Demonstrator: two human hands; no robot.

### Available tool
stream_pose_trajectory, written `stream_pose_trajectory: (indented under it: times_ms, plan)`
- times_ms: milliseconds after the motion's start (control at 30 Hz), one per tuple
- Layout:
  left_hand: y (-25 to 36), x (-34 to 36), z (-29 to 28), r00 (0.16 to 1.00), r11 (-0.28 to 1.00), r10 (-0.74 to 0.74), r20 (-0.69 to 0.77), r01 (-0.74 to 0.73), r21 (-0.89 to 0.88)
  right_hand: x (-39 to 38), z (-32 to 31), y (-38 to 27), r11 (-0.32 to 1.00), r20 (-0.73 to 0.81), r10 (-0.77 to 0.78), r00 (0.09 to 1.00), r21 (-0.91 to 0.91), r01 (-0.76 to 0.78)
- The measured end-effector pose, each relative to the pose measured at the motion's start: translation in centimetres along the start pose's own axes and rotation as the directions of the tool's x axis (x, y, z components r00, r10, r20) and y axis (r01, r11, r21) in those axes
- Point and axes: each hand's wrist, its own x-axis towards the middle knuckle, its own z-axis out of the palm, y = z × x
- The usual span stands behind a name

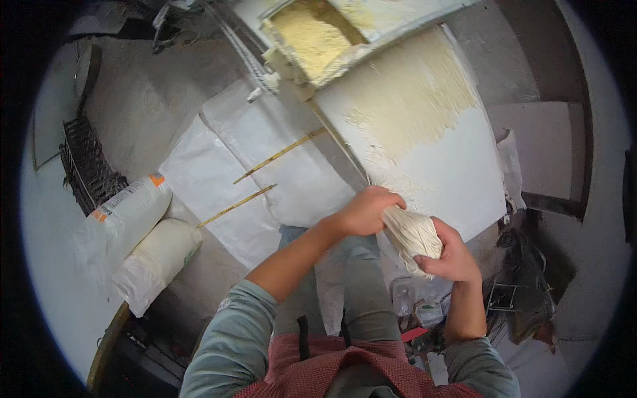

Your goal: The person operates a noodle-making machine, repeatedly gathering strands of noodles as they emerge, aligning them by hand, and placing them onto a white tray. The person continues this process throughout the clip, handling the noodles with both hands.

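A thick bundle of pale noodle strands [413, 239] hangs between my two hands, over the near edge of a white tabletop [458, 176]. My left hand [369, 209] is closed around its upper left end. At the other end, my right hand [454, 254] wraps the bundle's right side, thumb across the front. Short loose strands and scraps lie on the tabletop beside my left hand. Farther back, a layer of cream-coloured dough or flour residue [424, 93] covers the table surface.
A box of yellowish flour [308, 40] stands at the table's far end. White sheets [225, 166] cover the floor to the left, with two thin sticks [282, 156] above them. Two filled sacks [159, 255] lie at the left, near a dark crate [89, 162]. Clutter [524, 285] sits at the right.
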Motion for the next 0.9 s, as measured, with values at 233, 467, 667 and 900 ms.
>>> stream_pose_trajectory:
  times_ms: [233, 467, 667, 900]
  plan:
    - [-7.6, -7.7, -8.5, 0.993, 0.946, -0.092, -0.08, 0.112, 0.305, 3.6, 7.3, 3.9, 0.988, 0.046, 0.086, 0.995, 0.123, -0.091]
    - [-18.0, -7.7, -16.6, 0.923, 0.354, -0.036, -0.383, 0.37, 0.859, 12.8, 11.1, 15.8, 0.711, -0.215, -0.161, 0.963, -0.702, -0.038]
    - [-20.1, -11.4, -14.1, 0.807, 0.455, -0.315, -0.499, 0.59, 0.667, 9.8, 8.6, 19.4, 0.747, -0.165, 0.046, 0.985, -0.649, -0.144]
    - [-15.3, -9.4, -3.5, 0.839, 0.805, -0.214, -0.5, 0.442, 0.396, 9.7, -6.6, 16.8, 0.717, -0.444, -0.284, 0.85, -0.687, -0.119]
